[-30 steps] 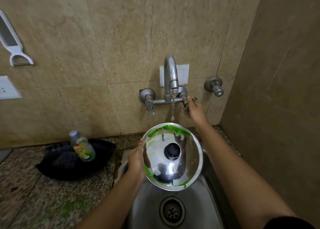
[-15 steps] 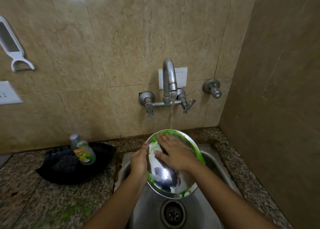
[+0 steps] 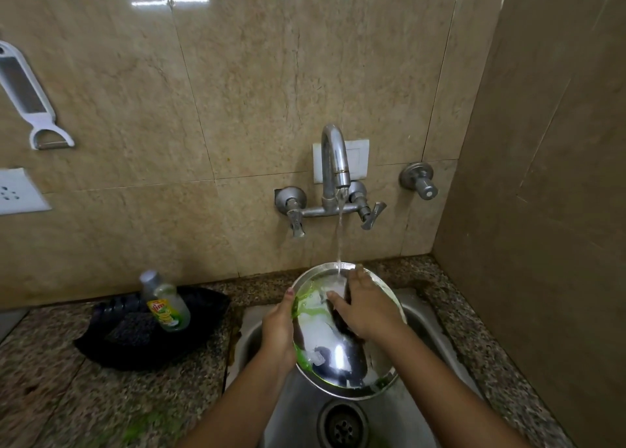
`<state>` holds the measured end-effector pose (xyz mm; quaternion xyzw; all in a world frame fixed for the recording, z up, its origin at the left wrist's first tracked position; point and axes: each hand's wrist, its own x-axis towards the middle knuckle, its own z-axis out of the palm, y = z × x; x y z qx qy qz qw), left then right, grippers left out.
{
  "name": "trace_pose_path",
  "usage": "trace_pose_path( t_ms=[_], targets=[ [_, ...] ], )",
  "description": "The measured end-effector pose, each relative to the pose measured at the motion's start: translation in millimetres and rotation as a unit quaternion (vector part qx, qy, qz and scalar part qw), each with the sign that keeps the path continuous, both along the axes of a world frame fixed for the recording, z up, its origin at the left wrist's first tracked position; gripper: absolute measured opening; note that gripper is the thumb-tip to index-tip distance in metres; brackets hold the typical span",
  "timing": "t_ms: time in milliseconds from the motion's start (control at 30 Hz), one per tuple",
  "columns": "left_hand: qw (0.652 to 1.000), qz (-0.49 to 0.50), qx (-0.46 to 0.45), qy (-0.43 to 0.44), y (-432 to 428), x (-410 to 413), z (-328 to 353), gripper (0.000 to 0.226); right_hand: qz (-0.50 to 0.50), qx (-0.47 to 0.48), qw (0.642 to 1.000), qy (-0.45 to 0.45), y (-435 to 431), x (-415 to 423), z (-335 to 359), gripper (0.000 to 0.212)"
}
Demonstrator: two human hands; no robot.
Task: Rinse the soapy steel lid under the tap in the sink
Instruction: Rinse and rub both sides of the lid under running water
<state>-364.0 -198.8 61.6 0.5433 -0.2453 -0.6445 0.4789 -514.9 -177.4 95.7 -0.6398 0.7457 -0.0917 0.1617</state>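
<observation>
At the upper left of the frame I see a white peeler [image 3: 32, 98] on the tiled wall, and lower left a soap bottle [image 3: 166, 303] leaning in a black tray [image 3: 101, 342]. Lower centre, my left hand [image 3: 277, 329] grips the steel lid [image 3: 342, 363] by its left rim, held tilted over the sink [image 3: 423, 315]. The tap [image 3: 333, 163] runs water onto the lid's top edge. My right hand [image 3: 367, 307] lies flat and open on the lid's face.

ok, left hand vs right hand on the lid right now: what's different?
The left hand grips the steel lid by its left rim; the right hand lies flat on the lid's face. The left sits clear of the water stream; the right's fingertips reach up beside where it lands. Both are bare and touching the lid over the sink.
</observation>
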Motion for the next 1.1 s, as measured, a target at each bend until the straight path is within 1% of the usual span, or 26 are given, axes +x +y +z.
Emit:
trace_pose_path(
  t_ms=[33,100,167,200,233,267,333,400,500,567,633,700,733,800,833,900,967,1000,1033,1067,1100],
  targets=[
    [1.0,-0.003,0.006,0.004,0.4,-2.0,1.0,0.043,0.018,-0.006,1.0,0.011,-1.1,7.8,1.2,0.074],
    [1.0,-0.009,0.005,0.009,1.8,-7.0,2.4,0.043,0.096,-0.027,0.994,0.042,5.1,30.2,6.5,0.07],
    [1.0,-0.009,0.003,0.018,0.6,-7.7,0.7,0.042,0.178,-0.068,0.975,0.115,15.5,46.1,-2.7,0.066],
    [1.0,-0.006,0.009,0.029,-1.4,-6.1,-2.4,0.044,0.19,-0.102,0.964,0.155,23.1,51.5,-9.7,0.063],
    [0.999,-0.001,0.019,0.041,-1.1,-4.8,-2.6,0.046,0.188,-0.114,0.957,0.188,29.5,54.7,-14.0,0.063],
    [0.999,0.001,0.024,0.046,-1.7,-3.2,-4.3,0.048,0.187,-0.106,0.956,0.202,29.9,55.5,-18.6,0.061],
    [0.999,0.001,0.024,0.036,0.1,-3.5,-4.1,0.046,0.181,-0.061,0.962,0.195,19.9,56.0,-16.3,0.058],
    [1.0,0.01,0.012,0.021,3.8,-6.6,-2.7,0.042,0.135,-0.037,0.973,0.185,4.1,49.7,-2.4,0.06],
    [1.0,0.022,0.009,0.003,6.0,-7.2,-0.6,0.04,0.035,-0.014,0.995,0.088,-8.9,22.1,11.9,0.06],
    [0.999,0.034,0.01,-0.009,4.2,-3.8,-0.5,0.041,-0.009,0.039,0.998,0.055,-6.3,5.1,8.8,0.066],
    [0.999,0.028,0.015,-0.005,4.7,-3.4,-1.2,0.044,-0.031,0.079,0.996,0.032,-6.6,-0.4,6.6,0.07],
    [1.0,0.014,0.026,0.009,8.2,-7.2,-0.2,0.046,-0.03,0.068,0.997,0.035,-8.6,7.2,7.0,0.066],
    [0.999,0.006,0.028,0.019,9.6,-8.8,-0.7,0.047,-0.012,0.041,0.998,0.051,-7.7,15.0,7.7,0.062],
    [0.999,-0.001,0.035,0.031,11.0,-8.7,2.4,0.046,0.082,-0.043,0.991,0.093,-1.3,33.4,7.4,0.058],
    [0.998,0.008,0.043,0.037,11.4,-7.7,6.7,0.044,0.148,-0.078,0.98,0.107,4.0,40.8,3.3,0.058],
    [0.997,0.008,0.048,0.062,6.5,-3.8,10.7,0.042,0.267,-0.139,0.945,0.125,18.8,44.5,-11.6,0.059],
    [0.996,0.024,0.064,0.065,0.2,4.7,9.8,0.052,0.35,-0.164,0.911,0.142,36.4,28.8,-29.4,0.052],
    [0.996,0.031,0.065,0.055,-4.9,8.9,4.7,0.058,0.377,-0.153,0.904,0.129,43.9,15.1,-36.3,0.049],
    [0.996,0.04,0.06,0.048,-7.4,12.6,0.9,0.06,0.386,-0.143,0.905,0.102,50.9,-0.6,-43.0,0.049],
    [0.996,0.058,0.057,0.044,-8.8,15.4,-2.2,0.057,0.375,-0.134,0.914,0.074,57.1,-15.6,-46.0,0.049],
    [0.994,0.082,0.055,0.038,-10.5,17.4,-6.7,0.052,0.346,-0.142,0.925,0.064,59.6,-29.7,-49.3,0.05]
  ],
)
